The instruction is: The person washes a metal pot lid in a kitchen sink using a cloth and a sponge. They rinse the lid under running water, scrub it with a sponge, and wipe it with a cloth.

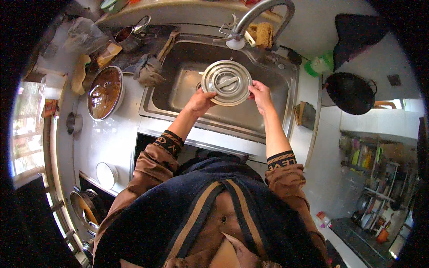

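A round metal lid (227, 83) with a bar handle across its middle is held above the stainless steel sink (187, 115). My left hand (200, 102) grips its lower left rim, thumb on top. On the right rim, my right hand (259, 95) pinches the edge between thumb and fingers. Beyond the lid, a curved metal faucet (254, 13) rises at the sink's back edge. The lid hides part of the basin floor and most of the drain.
Left of the sink sit a glass-lidded pot (105, 93), a crumpled grey cloth (149, 71) and a white bowl (107, 175). A fibrous scrubber (263, 35) rests behind the faucet. At right, a black wok (351, 93) hangs on the wall above a dark block-like object (305, 115).
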`<state>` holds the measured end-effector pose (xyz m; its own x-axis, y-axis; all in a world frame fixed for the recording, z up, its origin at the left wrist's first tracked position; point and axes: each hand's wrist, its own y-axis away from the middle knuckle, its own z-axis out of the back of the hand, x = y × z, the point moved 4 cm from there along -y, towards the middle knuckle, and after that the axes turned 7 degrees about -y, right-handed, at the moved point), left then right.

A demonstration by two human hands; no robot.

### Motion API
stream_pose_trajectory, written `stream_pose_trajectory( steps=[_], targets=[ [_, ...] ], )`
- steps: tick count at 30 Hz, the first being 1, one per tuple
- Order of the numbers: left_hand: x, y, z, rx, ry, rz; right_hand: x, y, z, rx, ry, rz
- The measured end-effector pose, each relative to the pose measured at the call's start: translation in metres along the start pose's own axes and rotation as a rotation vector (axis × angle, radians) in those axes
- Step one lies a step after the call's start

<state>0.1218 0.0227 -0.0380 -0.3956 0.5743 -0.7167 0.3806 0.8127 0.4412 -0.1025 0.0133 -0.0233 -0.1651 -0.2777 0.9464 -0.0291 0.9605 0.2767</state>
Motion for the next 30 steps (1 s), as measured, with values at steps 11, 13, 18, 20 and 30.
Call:
stream_pose_trajectory(
  steps=[11,13,18,20,30],
  targets=[
    [-0.007,-0.004,-0.003,0.024,0.040,-0.022,0.002,-0.007,0.001,-0.037,-0.034,0.024],
    [-0.010,-0.004,-0.003,0.041,0.045,-0.038,0.006,-0.008,0.000,-0.044,-0.037,0.056],
    [-0.013,-0.003,-0.005,0.045,0.044,-0.069,0.010,-0.008,-0.002,-0.049,-0.041,0.035],
    [-0.012,-0.004,-0.004,0.010,0.033,-0.071,0.010,-0.009,-0.002,-0.043,-0.035,0.038],
    [-0.001,-0.009,0.007,-0.020,0.024,-0.010,0.002,-0.010,0.000,0.001,-0.037,0.023]
  ],
)
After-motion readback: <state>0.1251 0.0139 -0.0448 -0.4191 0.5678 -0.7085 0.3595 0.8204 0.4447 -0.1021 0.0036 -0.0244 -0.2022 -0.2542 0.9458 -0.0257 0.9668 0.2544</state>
